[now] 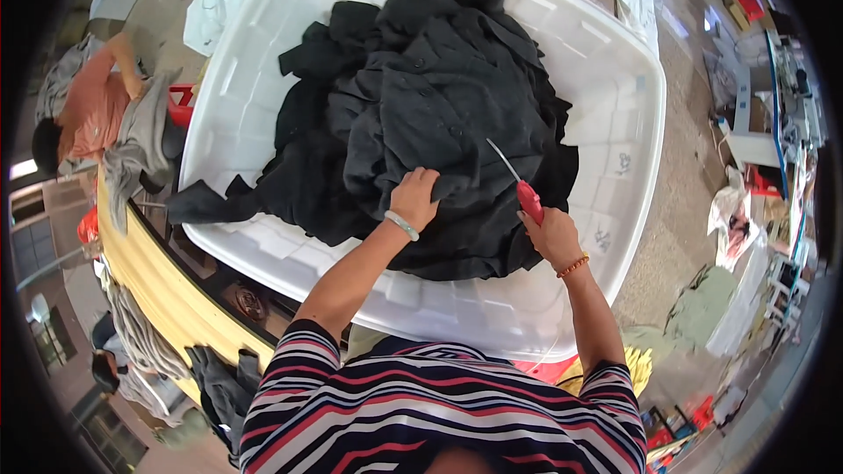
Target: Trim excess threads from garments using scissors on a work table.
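Observation:
A big heap of dark grey and black garments (351,136) fills the middle of a white plastic tub (606,96). On top lies a dark buttoned garment (439,105), its small buttons running down the front. My left hand (414,199), with a pale bangle at the wrist, has its fingers closed on a fold of this garment. In my right hand (553,235) is a red-handled tool (529,199) with a slim pointed metal blade. The blade points up and left over the cloth; whether it touches the cloth I cannot tell. A beaded bracelet circles my right wrist.
One dark sleeve (206,204) hangs over the tub's left rim. A yellow tabletop (149,272) with grey garments lies to the left, where other people sit. Olive cloth (701,305) lies on the floor at right, near worktables (757,136).

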